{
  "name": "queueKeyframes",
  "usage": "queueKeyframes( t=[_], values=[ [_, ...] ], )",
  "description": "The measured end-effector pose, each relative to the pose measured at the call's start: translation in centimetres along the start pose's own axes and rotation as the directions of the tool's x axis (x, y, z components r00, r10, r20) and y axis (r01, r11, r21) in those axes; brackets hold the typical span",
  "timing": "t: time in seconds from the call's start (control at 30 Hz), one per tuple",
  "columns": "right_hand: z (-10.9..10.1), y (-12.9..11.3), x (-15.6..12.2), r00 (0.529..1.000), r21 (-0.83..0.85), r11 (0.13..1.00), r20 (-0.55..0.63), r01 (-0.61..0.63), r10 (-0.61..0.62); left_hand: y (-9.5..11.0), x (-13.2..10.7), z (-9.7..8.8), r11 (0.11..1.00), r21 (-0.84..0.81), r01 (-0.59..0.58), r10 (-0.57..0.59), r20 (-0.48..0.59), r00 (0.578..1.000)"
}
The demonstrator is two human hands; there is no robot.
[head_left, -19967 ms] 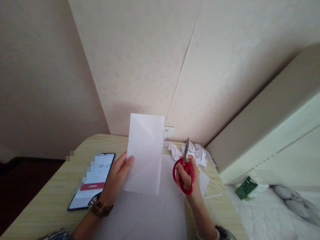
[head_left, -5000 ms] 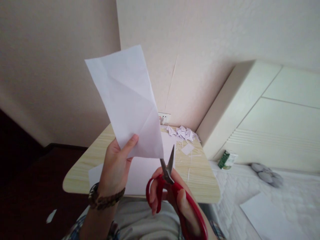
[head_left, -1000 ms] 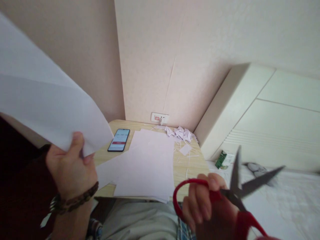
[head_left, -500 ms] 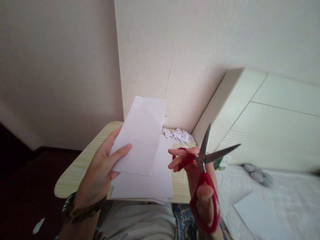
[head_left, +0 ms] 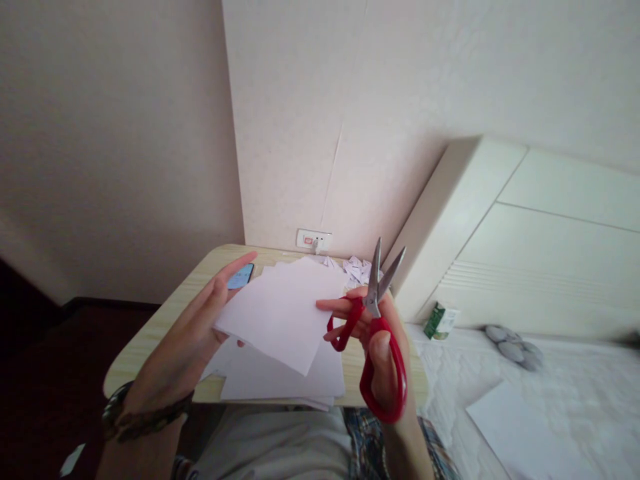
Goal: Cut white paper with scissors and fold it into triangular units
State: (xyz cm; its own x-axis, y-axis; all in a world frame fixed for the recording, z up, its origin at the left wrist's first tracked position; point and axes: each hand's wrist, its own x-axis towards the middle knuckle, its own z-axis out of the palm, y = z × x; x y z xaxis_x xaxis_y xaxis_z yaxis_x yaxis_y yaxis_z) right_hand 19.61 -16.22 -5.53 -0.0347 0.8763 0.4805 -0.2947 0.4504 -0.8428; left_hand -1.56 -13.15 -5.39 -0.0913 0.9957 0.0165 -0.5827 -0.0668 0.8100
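Observation:
My left hand [head_left: 207, 327] supports a white sheet of paper [head_left: 280, 320] at its left corner, with some fingers beneath it and one finger stretched out past its edge. In my right hand [head_left: 387, 347] is a pair of scissors [head_left: 371, 303] with red handles, thumb through one loop, blades pointing up and slightly apart. The extended fingers of that hand reach the sheet's right edge. Below the held sheet, a stack of white paper [head_left: 320, 377] lies on the small wooden table [head_left: 145, 347]. A phone [head_left: 241, 276] with a lit screen sits behind my left hand.
Several small folded paper pieces [head_left: 354, 269] lie at the table's back right. Behind them the wall carries a socket [head_left: 314, 239] with a plug in it. On the bed [head_left: 450, 380] to the right are a green and white box [head_left: 441, 321], a grey rounded object [head_left: 514, 347] and another sheet [head_left: 520, 427].
The held sheet has come down and turned, its near edge now slanting. My right hand moved left toward it, and the scissor blades closed partway. My left thumb lifted from the sheet's top face.

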Motion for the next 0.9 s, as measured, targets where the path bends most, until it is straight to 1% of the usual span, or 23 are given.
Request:
queueKeyframes(
  t=[0.07, 0.13, 0.23, 0.3, 0.4, 0.47, 0.57, 0.67, 0.73, 0.8, 0.87, 0.9],
  values=[
    [-0.4, -0.1, 0.2, 1.0, -0.007, 1.0, 0.015, 0.018, -0.018, -0.1, 0.4, -0.5, 0.991, 0.089, 0.104, -0.108, 0.037, 0.994],
    [-0.9, -0.3, 0.5, 0.999, -0.018, 0.999, 0.041, 0.033, -0.032, -0.2, 0.8, -0.7, 0.977, 0.109, 0.181, -0.189, 0.066, 0.98],
    [-1.5, -0.7, 0.8, 0.994, -0.049, 0.999, 0.109, 0.017, -0.011, -0.5, 0.9, 0.1, 0.961, 0.087, 0.264, -0.272, 0.098, 0.957],
    [-1.6, -0.9, 0.9, 0.984, -0.082, 0.997, 0.178, 0.007, 0.008, -0.8, 0.7, 1.1, 0.958, 0.065, 0.281, -0.286, 0.09, 0.954],
    [-1.5, -1.1, 0.9, 0.971, -0.119, 0.993, 0.234, -0.01, 0.038, -1.3, 0.3, 2.4, 0.966, 0.043, 0.253, -0.255, 0.039, 0.966],
    [-1.4, -1.1, 0.8, 0.971, -0.118, 0.993, 0.231, -0.029, 0.056, -1.3, 0.3, 2.9, 0.977, 0.016, 0.214, -0.213, -0.025, 0.977],
    [-1.8, -1.3, 0.4, 0.983, -0.045, 0.999, 0.182, -0.021, 0.029, -1.1, 0.9, 2.5, 0.995, -0.068, 0.078, -0.087, -0.142, 0.986],
    [-2.5, -1.7, -0.3, 0.99, 0.009, 0.999, 0.14, -0.036, 0.034, -0.7, 1.6, 1.6, 0.989, -0.136, -0.059, 0.025, -0.237, 0.971],
    [-3.0, -2.1, -0.9, 0.984, 0.012, 0.996, 0.157, -0.088, 0.085, -0.4, 1.8, 1.3, 0.981, -0.154, -0.118, 0.071, -0.28, 0.957],
    [-3.2, -2.5, -1.5, 0.968, 0.021, 0.988, 0.203, -0.155, 0.148, -0.2, 1.8, 1.3, 0.972, -0.174, -0.16, 0.101, -0.306, 0.947],
    [-3.3, -2.7, -2.0, 0.936, 0.025, 0.969, 0.268, -0.244, 0.229, 0.0, 1.6, 1.5, 0.964, -0.196, -0.18, 0.111, -0.321, 0.941],
    [-3.4, -2.6, -2.2, 0.908, 0.023, 0.954, 0.315, -0.299, 0.277, 0.1, 1.6, 1.6, 0.961, -0.208, -0.183, 0.109, -0.326, 0.939]
  ],
)
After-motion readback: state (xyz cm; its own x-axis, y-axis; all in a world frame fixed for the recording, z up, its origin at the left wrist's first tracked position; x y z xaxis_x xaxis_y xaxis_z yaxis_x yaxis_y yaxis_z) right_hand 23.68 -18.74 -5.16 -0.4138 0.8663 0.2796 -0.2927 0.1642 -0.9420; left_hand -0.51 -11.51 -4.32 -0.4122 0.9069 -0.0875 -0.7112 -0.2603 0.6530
